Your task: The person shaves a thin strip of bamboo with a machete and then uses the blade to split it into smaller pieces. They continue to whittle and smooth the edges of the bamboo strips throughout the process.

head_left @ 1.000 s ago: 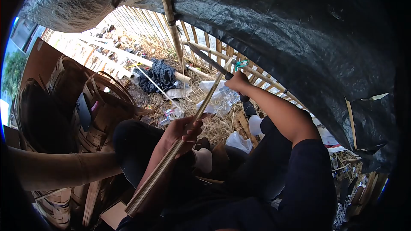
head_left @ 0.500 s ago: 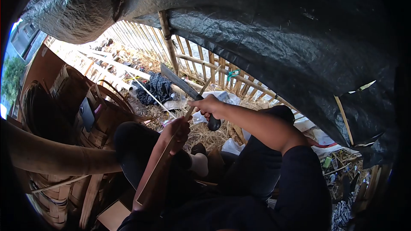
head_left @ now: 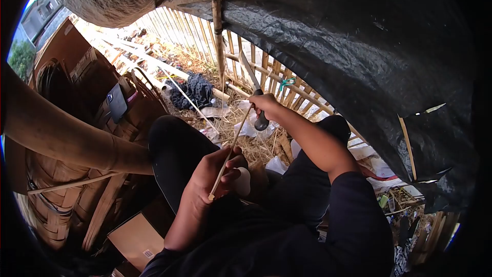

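Note:
My right hand (head_left: 264, 103) is closed round the black handle of a long knife (head_left: 249, 72), whose blade points up and away. Its fingertips also touch the far end of a thin bamboo strip (head_left: 230, 151). Lower down, my left hand (head_left: 215, 174) has its fingers curled about the near part of that strip, which slants up from the palm toward the knife hand. Both hands are above my crossed legs in dark trousers.
Woven baskets (head_left: 61, 195) and a phone (head_left: 117, 103) are at the left, behind a thick bamboo pole (head_left: 77, 138). A cardboard box (head_left: 136, 238) lies below. Ahead are a bamboo fence (head_left: 277, 74), dark cloth (head_left: 192, 91) and straw. Black tarp (head_left: 338, 36) hangs at the right.
The strip has turned, its near end now at my left palm instead of along the forearm. The knife blade has swung more upright and away from the strip. The view has shifted.

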The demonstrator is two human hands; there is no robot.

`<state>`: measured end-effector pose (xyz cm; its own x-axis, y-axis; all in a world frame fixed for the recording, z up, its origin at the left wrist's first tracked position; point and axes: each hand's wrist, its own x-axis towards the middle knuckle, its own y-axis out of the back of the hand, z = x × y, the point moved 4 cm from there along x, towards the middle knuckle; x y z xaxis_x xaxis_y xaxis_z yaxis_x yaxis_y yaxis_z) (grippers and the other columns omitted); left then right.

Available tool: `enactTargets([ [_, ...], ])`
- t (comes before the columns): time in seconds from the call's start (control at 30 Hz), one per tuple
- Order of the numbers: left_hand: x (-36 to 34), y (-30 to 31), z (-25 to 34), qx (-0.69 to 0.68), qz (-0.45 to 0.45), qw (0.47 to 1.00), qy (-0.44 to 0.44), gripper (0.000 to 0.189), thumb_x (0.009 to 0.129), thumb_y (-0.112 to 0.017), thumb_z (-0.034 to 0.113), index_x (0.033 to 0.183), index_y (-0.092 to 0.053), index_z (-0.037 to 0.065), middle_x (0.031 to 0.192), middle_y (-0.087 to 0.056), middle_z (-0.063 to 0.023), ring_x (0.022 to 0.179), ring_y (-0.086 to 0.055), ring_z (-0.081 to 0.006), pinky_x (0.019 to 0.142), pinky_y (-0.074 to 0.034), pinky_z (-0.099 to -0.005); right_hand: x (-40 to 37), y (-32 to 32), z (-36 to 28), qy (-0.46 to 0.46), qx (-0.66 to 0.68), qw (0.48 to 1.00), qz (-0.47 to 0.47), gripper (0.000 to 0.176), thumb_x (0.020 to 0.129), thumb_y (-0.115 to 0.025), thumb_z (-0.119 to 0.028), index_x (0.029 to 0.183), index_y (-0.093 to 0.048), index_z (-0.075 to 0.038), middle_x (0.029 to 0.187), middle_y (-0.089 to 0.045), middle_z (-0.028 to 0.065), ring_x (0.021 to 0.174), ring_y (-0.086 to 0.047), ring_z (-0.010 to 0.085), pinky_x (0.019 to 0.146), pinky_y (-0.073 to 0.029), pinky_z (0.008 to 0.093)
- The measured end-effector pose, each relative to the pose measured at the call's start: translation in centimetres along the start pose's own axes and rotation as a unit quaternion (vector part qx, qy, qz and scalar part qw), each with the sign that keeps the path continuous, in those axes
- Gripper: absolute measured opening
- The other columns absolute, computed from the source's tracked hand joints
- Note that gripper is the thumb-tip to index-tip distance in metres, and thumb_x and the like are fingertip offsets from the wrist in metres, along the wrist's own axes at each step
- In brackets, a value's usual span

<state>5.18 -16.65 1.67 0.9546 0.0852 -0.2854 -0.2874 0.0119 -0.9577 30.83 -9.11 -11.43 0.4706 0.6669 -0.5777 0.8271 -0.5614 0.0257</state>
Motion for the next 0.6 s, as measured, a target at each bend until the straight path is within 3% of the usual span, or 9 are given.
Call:
enactTargets([
  [0.07,0.2,1.5,0.2,-0.008,-0.015,1.0,-0.016,0.034,0.103,-0.026,0.029,0.105,-0.048,0.003,0.069,-0.044,-0.0025,0.043,-0.044,-0.012,0.031,-0.046,-0.0231,-1.0,0.5,-0.8,0.054,-0.098,0.993,0.026,0.038,0.082,-0.07,-0.029,0.061,-0.05,-0.004,0.049,-0.048,0.0058,0.038,-0.048,0.018,0.039,-0.043,0.036],
  [0.1,0.2,1.9,0.5,-0.011,-0.026,0.999,-0.029,0.034,0.103,-0.026,0.03,0.106,-0.048,0.003,0.067,-0.043,-0.002,0.04,-0.042,-0.0112,0.028,-0.044,-0.0221,-3.1,0.3,-1.9,0.075,-0.144,0.986,0.029,0.052,0.086,-0.065,-0.048,0.065,-0.05,-0.003,0.049,-0.045,0.0024,0.035,-0.041,0.0129,0.036,-0.038,0.0315],
  [0.23,-0.3,2.3,1.2,0.019,0.012,0.998,-0.057,0.037,0.104,-0.027,0.032,0.113,-0.048,0.002,0.061,-0.042,-0.001,0.036,-0.039,-0.0093,0.023,-0.04,-0.0212,-9.5,0.8,-4.2,0.115,-0.201,0.973,0.015,0.064,0.085,-0.054,-0.066,0.065,-0.049,-0.005,0.049,-0.043,-0.0004,0.036,-0.04,0.009,0.034,-0.033,0.0258],
  [0.27,-0.4,2.0,1.4,0.026,0.035,0.997,-0.067,0.039,0.104,-0.027,0.032,0.117,-0.047,0.001,0.06,-0.04,-0.0005,0.035,-0.038,-0.0084,0.023,-0.039,-0.0203,-11.2,0.7,-3.9,0.147,-0.186,0.972,0.002,0.062,0.084,-0.056,-0.065,0.065,-0.049,-0.007,0.048,-0.042,-0.0018,0.036,-0.04,0.0076,0.034,-0.032,0.0239],
  [0.3,-0.5,1.8,1.5,0.034,0.059,0.995,-0.077,0.041,0.103,-0.028,0.033,0.121,-0.046,0.001,0.058,-0.039,0.0,0.034,-0.036,-0.0076,0.022,-0.038,-0.0194,-11.9,0.7,-3.1,0.18,-0.211,0.96,0.028,0.066,0.087,-0.053,-0.063,0.057,-0.054,-0.004,0.045,-0.049,0.0029,0.038,-0.049,0.0145,0.04,-0.038,0.0312],
  [0.43,-0.4,1.4,1.5,0.052,0.072,0.991,-0.097,0.039,0.104,-0.026,0.027,0.126,-0.044,0.0,0.058,-0.04,-0.0001,0.034,-0.034,-0.0075,0.022,-0.036,-0.0184,-18.4,-1.1,-1.6,0.315,-0.237,0.919,0.016,0.058,0.092,-0.056,-0.046,0.059,-0.056,0.002,0.045,-0.048,0.0112,0.043,-0.05,0.0183,0.047,-0.037,0.0375],
  [0.5,-0.2,0.8,0.8,0.06,0.111,0.987,-0.101,0.035,0.104,-0.026,0.024,0.121,-0.045,0.0,0.058,-0.04,-0.0006,0.032,-0.036,-0.0087,0.022,-0.036,-0.0188,-20.1,-1.6,-1.2,0.331,-0.299,0.895,0.02,0.056,0.092,-0.058,-0.045,0.06,-0.056,0.002,0.046,-0.048,0.0115,0.044,-0.049,0.0187,0.047,-0.036,0.0381],
  [0.57,0.1,0.8,0.1,0.122,0.129,0.977,-0.115,0.031,0.103,-0.026,0.022,0.114,-0.046,0.0,0.057,-0.04,-0.0007,0.031,-0.038,-0.0096,0.022,-0.036,-0.0192,-19.5,-2.1,-0.4,0.318,-0.314,0.894,0.018,0.059,0.091,-0.055,-0.049,0.061,-0.057,0.002,0.049,-0.053,0.0153,0.046,-0.055,0.0264,0.049,-0.041,0.0404],
  [0.6,0.5,1.4,-0.4,0.144,0.141,0.973,-0.113,0.026,0.103,-0.027,0.018,0.107,-0.046,0.001,0.057,-0.041,-0.0007,0.029,-0.039,-0.0104,0.024,-0.037,-0.0194,-18.3,-2.4,0.3,0.352,-0.365,0.861,0.039,0.061,0.09,-0.054,-0.052,0.062,-0.058,0.002,0.052,-0.055,0.018,0.05,-0.058,0.0316,0.051,-0.044,0.0425],
])
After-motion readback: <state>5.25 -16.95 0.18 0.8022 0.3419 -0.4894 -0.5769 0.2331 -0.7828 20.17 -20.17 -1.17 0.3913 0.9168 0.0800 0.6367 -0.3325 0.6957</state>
